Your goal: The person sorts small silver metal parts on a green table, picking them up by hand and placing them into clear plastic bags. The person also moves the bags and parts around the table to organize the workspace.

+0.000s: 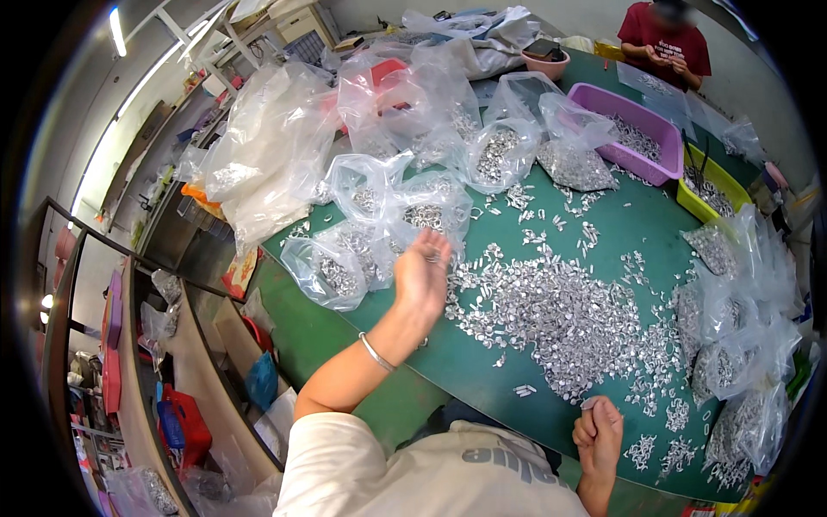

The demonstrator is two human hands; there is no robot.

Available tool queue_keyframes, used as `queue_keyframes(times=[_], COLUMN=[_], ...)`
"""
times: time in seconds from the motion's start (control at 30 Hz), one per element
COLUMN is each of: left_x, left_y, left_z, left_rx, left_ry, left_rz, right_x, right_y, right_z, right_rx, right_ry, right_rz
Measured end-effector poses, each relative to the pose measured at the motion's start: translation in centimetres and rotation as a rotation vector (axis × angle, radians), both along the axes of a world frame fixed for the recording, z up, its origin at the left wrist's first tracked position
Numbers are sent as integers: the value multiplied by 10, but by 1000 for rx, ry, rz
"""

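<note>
My left hand reaches over the edge of an open clear plastic bag of small silver metal parts. Its fingers are curled close together, and what they may hold is hidden. Near the table's front edge, my right hand is closed in a fist-like pinch. A small greyish bit shows at its fingertips, too small to name. Between and beyond my hands spreads a large loose pile of small silver metal parts. To the right hand's right lie small separate heaps of curved metal parts.
More part-filled bags stand at the left and bags line the right edge of the green table. A purple basket and a yellow-green basket hold parts at the back right. Another person sits across the table.
</note>
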State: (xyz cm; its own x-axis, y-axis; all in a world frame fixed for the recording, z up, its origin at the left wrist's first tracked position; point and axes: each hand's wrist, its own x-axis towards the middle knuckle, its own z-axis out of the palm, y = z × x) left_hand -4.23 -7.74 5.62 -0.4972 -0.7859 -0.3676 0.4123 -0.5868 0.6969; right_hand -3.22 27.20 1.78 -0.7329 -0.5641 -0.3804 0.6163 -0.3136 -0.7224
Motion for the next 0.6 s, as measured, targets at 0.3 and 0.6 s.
queue_keyframes(times=[0.3,0.6], left_x=[-59,24], left_y=[-110,22], left_z=[-57,-13], left_rx=[-9,-227], left_ry=[130,135], left_rz=[42,-298], right_x=[8,6], right_y=[-14,10], right_z=[13,7], right_rx=[-7,-473], right_ry=[28,-248], right_rz=[25,-172])
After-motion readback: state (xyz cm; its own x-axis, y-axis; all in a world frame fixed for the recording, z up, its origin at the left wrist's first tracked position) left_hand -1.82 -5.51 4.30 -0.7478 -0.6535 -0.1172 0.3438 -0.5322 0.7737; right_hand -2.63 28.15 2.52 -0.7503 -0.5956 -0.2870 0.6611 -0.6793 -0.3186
